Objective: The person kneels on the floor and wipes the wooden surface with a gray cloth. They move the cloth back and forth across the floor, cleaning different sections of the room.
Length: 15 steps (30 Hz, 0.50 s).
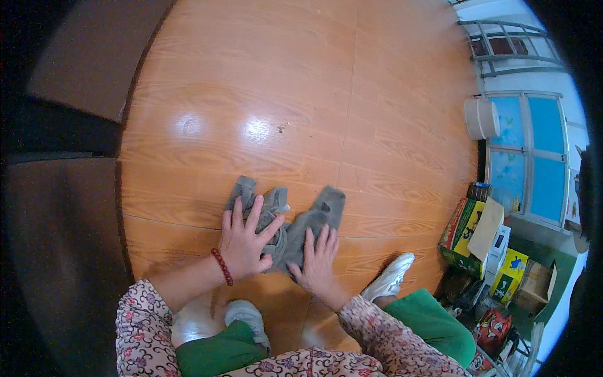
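A crumpled grey cloth [301,231] lies on the wood-patterned floor in front of me, its ends spread in several directions. My left hand [242,247] rests palm down on its left part, fingers spread. On its right part lies my right hand [318,264], also palm down, with the thumb apart from the fingers. Neither hand visibly closes around the fabric. Parts of the cloth are hidden under both hands. A dark red bead bracelet [222,267] circles my left wrist.
Brown furniture panels [70,226] border the floor on the left. Along the right stand an opened cardboard box [464,231], other cartons [509,273], a pale round tub [481,118], a blue-panelled cabinet [525,146] and a metal rack [511,49]. Small dark specks [281,128] dot the floor ahead.
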Available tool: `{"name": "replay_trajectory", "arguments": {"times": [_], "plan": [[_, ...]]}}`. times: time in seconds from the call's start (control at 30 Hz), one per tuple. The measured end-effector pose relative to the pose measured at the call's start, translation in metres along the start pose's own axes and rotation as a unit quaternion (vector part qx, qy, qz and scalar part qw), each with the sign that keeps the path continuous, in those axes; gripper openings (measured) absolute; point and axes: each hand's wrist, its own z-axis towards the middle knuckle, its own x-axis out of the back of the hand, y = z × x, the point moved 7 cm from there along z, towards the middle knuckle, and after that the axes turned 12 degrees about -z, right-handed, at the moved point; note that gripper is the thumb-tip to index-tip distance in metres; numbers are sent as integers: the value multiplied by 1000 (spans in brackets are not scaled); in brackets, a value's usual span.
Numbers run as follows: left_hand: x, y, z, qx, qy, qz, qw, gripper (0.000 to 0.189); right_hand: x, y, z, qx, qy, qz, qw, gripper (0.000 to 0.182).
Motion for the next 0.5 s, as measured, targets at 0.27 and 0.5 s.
{"name": "replay_trajectory", "arguments": {"times": [0.27, 0.5], "plan": [[13, -82, 161, 46, 134, 91, 986, 24, 46, 45, 202, 113, 231, 70, 964, 56], [54, 28, 176, -154, 207, -121, 958, 22, 175, 130, 159, 242, 344, 65, 905, 47]]}}
